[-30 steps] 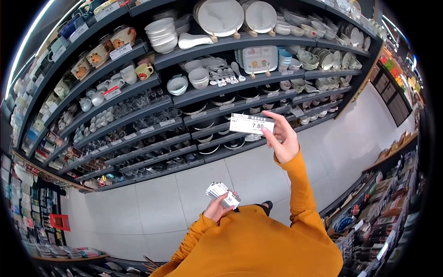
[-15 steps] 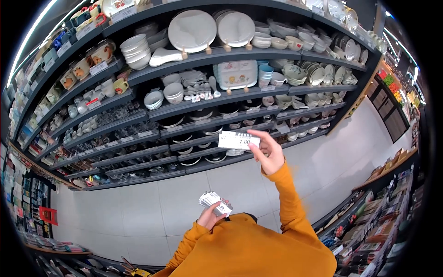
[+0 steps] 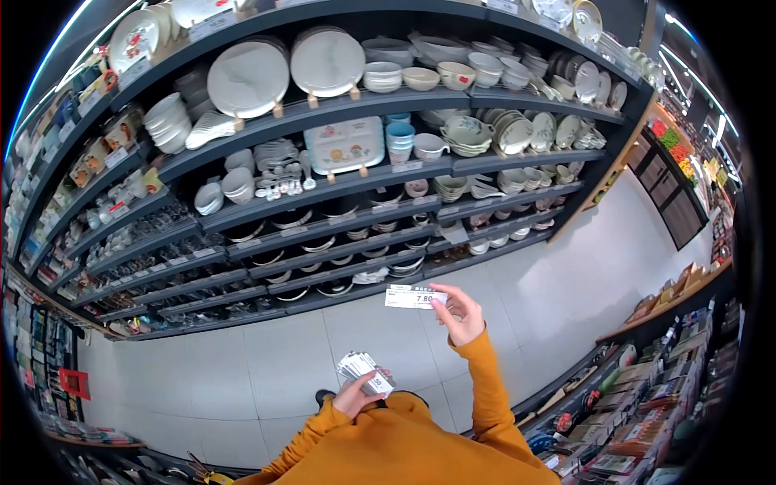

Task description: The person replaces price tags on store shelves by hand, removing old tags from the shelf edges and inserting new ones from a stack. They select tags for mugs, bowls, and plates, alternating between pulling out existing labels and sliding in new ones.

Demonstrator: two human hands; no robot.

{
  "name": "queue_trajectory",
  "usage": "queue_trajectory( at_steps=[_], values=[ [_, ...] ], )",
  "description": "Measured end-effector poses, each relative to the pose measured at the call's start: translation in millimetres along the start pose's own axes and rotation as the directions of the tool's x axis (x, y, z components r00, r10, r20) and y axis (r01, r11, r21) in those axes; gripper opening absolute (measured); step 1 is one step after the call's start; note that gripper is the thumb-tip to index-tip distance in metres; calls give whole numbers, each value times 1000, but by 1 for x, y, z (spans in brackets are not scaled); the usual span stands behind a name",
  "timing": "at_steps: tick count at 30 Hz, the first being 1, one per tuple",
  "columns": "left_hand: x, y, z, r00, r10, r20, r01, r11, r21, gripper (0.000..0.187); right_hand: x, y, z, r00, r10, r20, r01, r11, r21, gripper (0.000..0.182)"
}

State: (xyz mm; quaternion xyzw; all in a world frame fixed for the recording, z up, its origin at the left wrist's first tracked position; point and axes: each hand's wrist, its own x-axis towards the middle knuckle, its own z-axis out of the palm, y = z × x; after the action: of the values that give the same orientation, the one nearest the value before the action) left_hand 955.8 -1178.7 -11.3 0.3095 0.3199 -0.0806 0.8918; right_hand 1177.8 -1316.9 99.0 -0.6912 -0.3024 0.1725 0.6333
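While the right hand [image 3: 461,315] pinches its right end, a flat white price card [image 3: 408,298], dark-topped, hangs before dark shelves [image 3: 420,103], reading 7.80, finer print blurred; left hand [image 3: 353,396] grips fanned cards [image 3: 356,368], one showing 50.

You are working under bright strip lights [image 3: 38,79]; the floor [image 3: 598,226] is showing glare, and lens distortion is bending the shelves [image 3: 323,191].

A long, dark grey, tiered shelving unit [image 3: 420,102] lines a pale grey tiled floor [image 3: 291,380], with a dark brown panelled cabinet [image 3: 668,187] at right and white strip lights [image 3: 50,58] overhead.
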Motion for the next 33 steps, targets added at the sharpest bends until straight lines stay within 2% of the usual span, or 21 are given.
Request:
queue_trajectory(
  at_steps=[3, 8, 12, 22, 25, 29, 33],
  values=[
    [13, 8, 15, 999, -30, 33, 29, 999, 31, 30, 2, 5, -13, 987, -122, -104, 119, 992, -39, 27],
    [43, 25, 34, 995, -75, 61, 75, 997, 0, 31, 21, 20, -31, 987, -99, -127, 98, 995, -8, 25],
    [70, 45, 32, 999, -6, 51, 6, 1000, -1, 33, 55, 33, -30, 984, -121, -128, 121, 993, -14, 21],
    [130, 148, 47, 971, 179, 156, -147, 969, -198, 33, 190, 28, -52, 985, -175, 1, 175, 984, 20, 13],
    [151, 175, 53, 956, 227, 185, -198, 967, -161, 34, 231, 21, -70, 975, -219, 43, 223, 964, -147, 15],
    [176, 189, 66, 958, 205, 201, -175, 973, -153, 36, 278, -7, -117, 945, -319, 69, 322, 878, -354, 15],
    [207, 193, 94, 964, 205, 166, -192, 977, -95, 37, 333, -14, -193, 903, -418, 98, 422, 822, -382, 13]
  ],
)
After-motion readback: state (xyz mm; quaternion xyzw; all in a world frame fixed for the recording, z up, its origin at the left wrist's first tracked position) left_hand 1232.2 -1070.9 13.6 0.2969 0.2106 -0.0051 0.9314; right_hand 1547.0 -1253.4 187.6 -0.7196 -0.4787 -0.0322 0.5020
